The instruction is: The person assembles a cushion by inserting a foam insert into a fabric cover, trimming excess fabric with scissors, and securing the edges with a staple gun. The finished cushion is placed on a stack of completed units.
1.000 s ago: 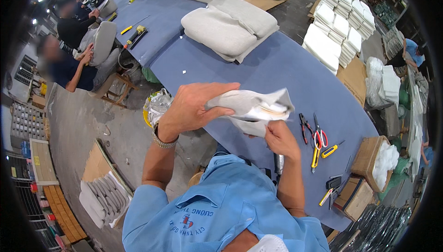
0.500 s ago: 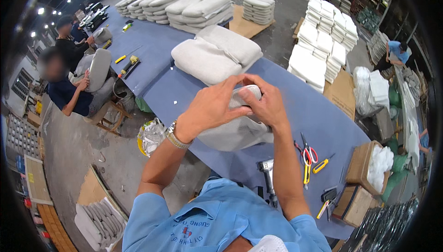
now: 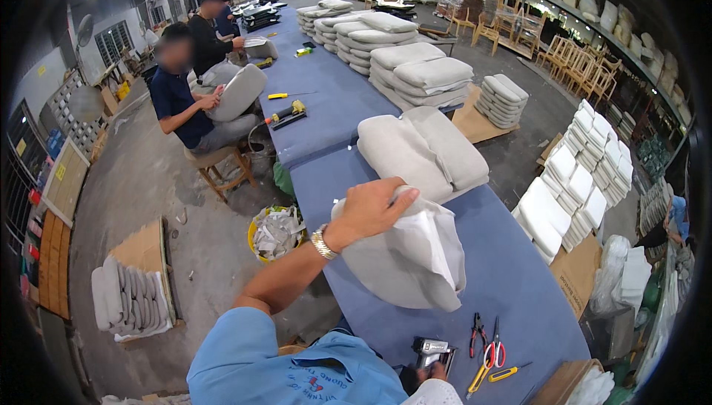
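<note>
Left of the bench (image 3: 512,279), on the floor: one yellow bucket (image 3: 256,245) of pale scraps. At the near edge of the bench, left hand (image 3: 371,208) clamped over the top rim of one grey cushion (image 3: 393,275), grip grasping it together with one loose white cover (image 3: 429,245), cushion propped on edge on the bench and tilted.

By the look of it, midway through dressing the cushion: cover draped over the right face, not pulled taut.

Lower down, at the near edge of the bench: one staple gun (image 3: 434,351), with only a sliver of the right hand (image 3: 421,372) showing beside it; impossible to tell whether that grip is closed on the gun.

Calls next, probably, for tensioning the cover evenly across the face while the left hand steadies the cushion upright.

Right of the gun, flat on the bench: one pair of pliers (image 3: 476,329), one pair of red-handled scissors (image 3: 494,346), two yellow-handled tools (image 3: 509,372). Further along the bench: two more grey cushions (image 3: 423,149) side by side.
</note>
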A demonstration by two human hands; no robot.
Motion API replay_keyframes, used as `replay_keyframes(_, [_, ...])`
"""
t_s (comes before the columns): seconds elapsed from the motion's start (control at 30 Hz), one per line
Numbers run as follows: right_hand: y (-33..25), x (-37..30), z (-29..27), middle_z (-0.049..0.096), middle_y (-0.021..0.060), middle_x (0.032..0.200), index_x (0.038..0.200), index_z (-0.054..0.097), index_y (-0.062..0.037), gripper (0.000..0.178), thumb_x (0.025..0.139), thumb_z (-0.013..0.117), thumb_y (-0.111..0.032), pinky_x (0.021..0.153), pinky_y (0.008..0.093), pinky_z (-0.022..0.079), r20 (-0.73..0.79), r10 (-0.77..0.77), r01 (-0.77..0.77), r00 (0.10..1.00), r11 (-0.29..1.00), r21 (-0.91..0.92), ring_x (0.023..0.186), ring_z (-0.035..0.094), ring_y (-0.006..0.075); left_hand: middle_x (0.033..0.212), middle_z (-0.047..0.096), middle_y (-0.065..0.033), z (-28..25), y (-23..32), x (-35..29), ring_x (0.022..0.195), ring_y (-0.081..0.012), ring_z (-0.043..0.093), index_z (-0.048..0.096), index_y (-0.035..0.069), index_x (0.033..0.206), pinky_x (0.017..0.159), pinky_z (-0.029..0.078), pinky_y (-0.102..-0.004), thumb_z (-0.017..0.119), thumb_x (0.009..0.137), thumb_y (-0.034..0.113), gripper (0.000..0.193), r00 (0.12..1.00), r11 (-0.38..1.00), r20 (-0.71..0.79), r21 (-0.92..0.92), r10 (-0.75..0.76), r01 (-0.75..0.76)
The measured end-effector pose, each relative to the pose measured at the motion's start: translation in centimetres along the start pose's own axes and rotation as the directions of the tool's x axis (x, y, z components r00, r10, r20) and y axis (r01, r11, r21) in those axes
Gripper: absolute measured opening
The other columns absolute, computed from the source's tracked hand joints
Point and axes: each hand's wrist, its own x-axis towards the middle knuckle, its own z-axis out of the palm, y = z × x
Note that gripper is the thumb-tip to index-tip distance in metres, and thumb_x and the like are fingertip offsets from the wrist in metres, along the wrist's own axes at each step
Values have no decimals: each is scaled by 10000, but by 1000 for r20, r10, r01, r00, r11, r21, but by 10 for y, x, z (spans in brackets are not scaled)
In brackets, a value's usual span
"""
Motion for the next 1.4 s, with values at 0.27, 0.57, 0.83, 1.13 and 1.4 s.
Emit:
replay_keyframes(0.27, [-21, -12, 16, 628, 230, 1050, 1332, 548, 3, 661, 785, 839, -229, 868, 518, 493, -265, 135, -130, 955, 991, 35, 978, 624, 432, 686, 691, -87, 68, 50, 47, 652, -300, 649, 769, 90, 780, 618, 484, -412, 647, 976, 444, 424, 879, 818, 8, -371, 477, -440])
replay_keyframes(0.57, [-157, 71, -141, 633, 149, 1345, 1458, 504, -13, 678, 833, 754, -88, 1087, 426, 463, -80, -27, 75, 996, 725, 685, 1233, 615, 267, 651, 709, -15, 72, 61, 41, 586, -187, 619, 733, 85, 692, 689, 483, -332, 598, 1017, 391, 467, 826, 645, 94, -675, 556, -357])
replay_keyframes(0.83, [-262, 118, -114, 646, 148, 1272, 1420, 525, 6, 828, 755, 895, -320, 1008, 412, 508, -23, -477, 392, 879, 694, 604, 1159, 640, 308, 1380, 621, -169, 88, 36, -19, 1292, -240, 560, 637, 54, 1342, 1097, 415, -353, 497, 1088, 247, 349, 953, 646, -276, -707, 121, -287])
replay_keyframes(1.13, [-257, 99, -51, 721, 213, 982, 1194, 651, 63, 372, 1021, 518, -238, 817, 391, 524, -76, -441, 416, 894, 758, 503, 913, 683, 272, 1696, 287, -122, 151, -45, -183, 1564, -256, 260, 196, 150, 1672, 1269, 254, -407, 298, 1103, 575, 718, 888, 244, 430, -855, -161, 458])
replay_keyframes(1.4, [-313, 100, -78, 723, 277, 842, 1023, 701, 107, 558, 1093, 430, -376, 701, 493, 517, -271, -367, 439, 890, 850, 292, 771, 707, 402, 1735, 43, -209, 153, -13, -162, 1615, -295, -8, 82, 2, 1654, 1306, 45, -415, 209, 1096, 623, 845, 883, 381, 332, -809, -332, 447])
